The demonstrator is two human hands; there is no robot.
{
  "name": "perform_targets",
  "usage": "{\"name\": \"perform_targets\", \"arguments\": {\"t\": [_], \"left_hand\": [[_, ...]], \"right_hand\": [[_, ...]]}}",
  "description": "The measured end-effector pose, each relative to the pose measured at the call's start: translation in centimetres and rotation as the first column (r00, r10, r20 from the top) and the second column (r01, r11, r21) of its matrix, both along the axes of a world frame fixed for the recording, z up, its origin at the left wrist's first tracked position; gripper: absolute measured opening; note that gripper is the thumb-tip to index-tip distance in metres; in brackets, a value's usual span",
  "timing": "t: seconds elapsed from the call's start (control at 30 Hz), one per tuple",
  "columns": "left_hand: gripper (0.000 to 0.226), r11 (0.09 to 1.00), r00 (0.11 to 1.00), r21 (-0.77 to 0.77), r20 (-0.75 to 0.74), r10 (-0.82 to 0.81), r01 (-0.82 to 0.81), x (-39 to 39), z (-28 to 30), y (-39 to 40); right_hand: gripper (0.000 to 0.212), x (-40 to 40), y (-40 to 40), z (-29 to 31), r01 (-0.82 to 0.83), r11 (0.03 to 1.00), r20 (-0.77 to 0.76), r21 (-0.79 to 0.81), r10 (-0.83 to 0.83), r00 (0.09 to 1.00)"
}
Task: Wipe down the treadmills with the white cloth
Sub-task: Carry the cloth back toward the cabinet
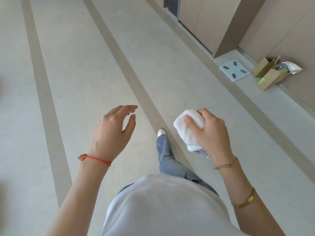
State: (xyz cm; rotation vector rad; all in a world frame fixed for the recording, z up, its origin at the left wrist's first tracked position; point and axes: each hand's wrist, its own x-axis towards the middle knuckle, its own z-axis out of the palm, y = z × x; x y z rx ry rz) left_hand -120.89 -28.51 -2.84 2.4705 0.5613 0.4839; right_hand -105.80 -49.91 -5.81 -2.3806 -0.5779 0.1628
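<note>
No treadmills show anywhere in my view, only striped floor running toward the upper left of the frame. My right hand has its grip curled round the bunched white cloth, right of centre, its long axis running toward the lower right, label dangling below. My left hand hangs spread and holds nothing. I judge the cloth hand leads once a machine appears.

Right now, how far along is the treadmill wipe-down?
Done: nothing that shows. In hand: the right hand grips the bunched white cloth; the left hand is free, over bare floor. Left: all the wiping, since no treadmill is in view.
</note>
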Motion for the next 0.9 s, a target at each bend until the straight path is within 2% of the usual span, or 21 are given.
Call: {"name": "perform_targets", "arguments": {"t": [0.2, 0.57, 0.9], "left_hand": [[0.025, 1.000, 1.000, 0.016, 0.023, -0.007, 0.006, 12.0, -0.2, 9.6], [0.025, 1.000, 0.997, 0.010, 0.077, -0.010, 0.009, 34.1, 1.7, 24.7], [0.025, 0.993, 0.993, -0.023, 0.029, -0.111, 0.112, 54.1, -0.1, 38.6]], "right_hand": [[0.035, 12.1, 9.2, -0.9, 0.018, 1.000, 0.014, -0.001, -0.018, 1.000], [0.036, 33.7, 25.1, 1.8, 0.005, 1.000, 0.049, 0.011, -0.005, 0.999], [0.033, 51.2, 37.6, -0.5, 0.136, 0.990, 0.030, 0.024, -0.137, 0.990]]}}
